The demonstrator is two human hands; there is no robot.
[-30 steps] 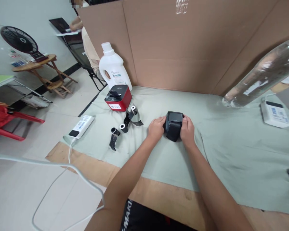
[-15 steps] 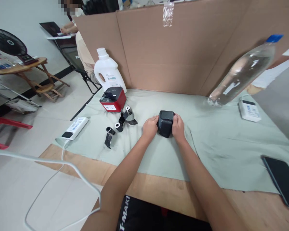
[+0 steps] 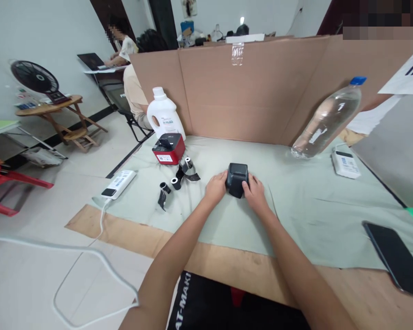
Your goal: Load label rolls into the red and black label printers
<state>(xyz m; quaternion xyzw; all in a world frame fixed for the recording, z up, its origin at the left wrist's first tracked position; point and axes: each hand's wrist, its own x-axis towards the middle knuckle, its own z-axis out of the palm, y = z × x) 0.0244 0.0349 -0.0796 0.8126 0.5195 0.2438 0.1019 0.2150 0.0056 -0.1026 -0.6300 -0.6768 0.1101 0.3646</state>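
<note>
A small black box-shaped device (image 3: 237, 178) stands on the pale green cloth in front of me, its lid a flat, dull panel. My left hand (image 3: 216, 188) is closed along its left side, fingers near the upper edge. On the other side, my right hand (image 3: 255, 192) grips it with the thumb laid over the front right edge. The far fingers are partly hidden behind the device. To the left lie several black rolls (image 3: 175, 183) with loose strips, and behind them a red and black boxy machine (image 3: 168, 149) with a white label.
A white jug (image 3: 165, 112) stands behind the red machine, before a cardboard screen (image 3: 241, 101). A clear bottle (image 3: 326, 121) leans at right. White power banks (image 3: 119, 184) lie at both sides, the left one cabled. A phone (image 3: 397, 256) rests near the front right edge.
My right thumb has moved from the device's side onto its front edge. My view has tilted up, so more of the room shows. The device stays between both hands.
</note>
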